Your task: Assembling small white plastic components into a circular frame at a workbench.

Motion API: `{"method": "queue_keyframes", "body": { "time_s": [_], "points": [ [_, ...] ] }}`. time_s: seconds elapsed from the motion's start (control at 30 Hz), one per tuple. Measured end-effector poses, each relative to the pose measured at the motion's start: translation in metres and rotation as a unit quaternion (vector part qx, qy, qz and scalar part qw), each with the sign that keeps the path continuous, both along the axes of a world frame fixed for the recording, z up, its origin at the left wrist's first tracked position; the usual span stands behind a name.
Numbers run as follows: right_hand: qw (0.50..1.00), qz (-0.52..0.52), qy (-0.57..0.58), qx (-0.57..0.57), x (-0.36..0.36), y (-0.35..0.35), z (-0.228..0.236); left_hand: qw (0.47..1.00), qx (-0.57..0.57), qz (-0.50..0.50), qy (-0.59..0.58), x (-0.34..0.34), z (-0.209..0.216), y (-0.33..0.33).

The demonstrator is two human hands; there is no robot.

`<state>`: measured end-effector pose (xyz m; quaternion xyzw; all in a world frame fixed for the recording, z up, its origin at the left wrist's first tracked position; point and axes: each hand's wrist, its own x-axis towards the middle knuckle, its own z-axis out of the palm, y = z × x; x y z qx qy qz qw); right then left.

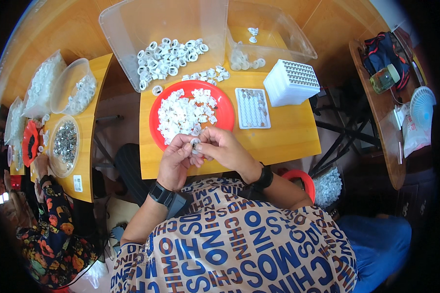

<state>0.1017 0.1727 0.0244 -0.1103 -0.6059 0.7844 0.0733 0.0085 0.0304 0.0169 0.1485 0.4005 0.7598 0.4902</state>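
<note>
In front of the red round tray [225, 103], my two hands meet at the table's near edge. Between the fingertips is a small white plastic ring-shaped part [195, 141] with a dark piece in its middle. My left hand [175, 160] pinches it from the left, and my right hand [224, 145] has thumb and fingers closed on its right side. Fingers cover much of the part. Many square-looking white plastic pieces [178, 115] are heaped in the red tray just beyond. To its right lies a white slotted tray [253, 108] with rows of small round pieces.
A tipped clear bin [117, 29] spills white ring parts [168, 56] at the back. Beside it are another clear bin [298, 41] and stacked white trays [284, 93]. A co-worker's hand [41, 165] is at the left table, near a bowl of metal pieces [66, 144].
</note>
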Motion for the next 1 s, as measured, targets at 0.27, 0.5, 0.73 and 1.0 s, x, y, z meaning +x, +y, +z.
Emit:
{"method": "queue_keyframes", "body": {
  "time_s": [0.27, 0.5, 0.73, 1.0],
  "points": [
    [1.0, 0.003, -0.006, -0.021, 0.002, -0.003, -0.004, 1.0, -0.017, 0.012, 0.015, 0.003, 0.002, -0.003],
    [0.999, 0.01, -0.029, -0.035, 0.001, -0.003, -0.008, 0.998, -0.053, 0.016, 0.035, 0.002, 0.0, -0.004],
    [0.997, 0.046, -0.043, -0.053, -0.001, 0.002, -0.01, 0.995, -0.068, 0.006, 0.072, 0.0, 0.002, -0.007],
    [0.948, -0.078, -0.066, 0.303, -0.021, 0.048, 0.007, 0.996, 0.031, 0.078, -0.027, -0.016, -0.003, -0.012]
  ]
}}
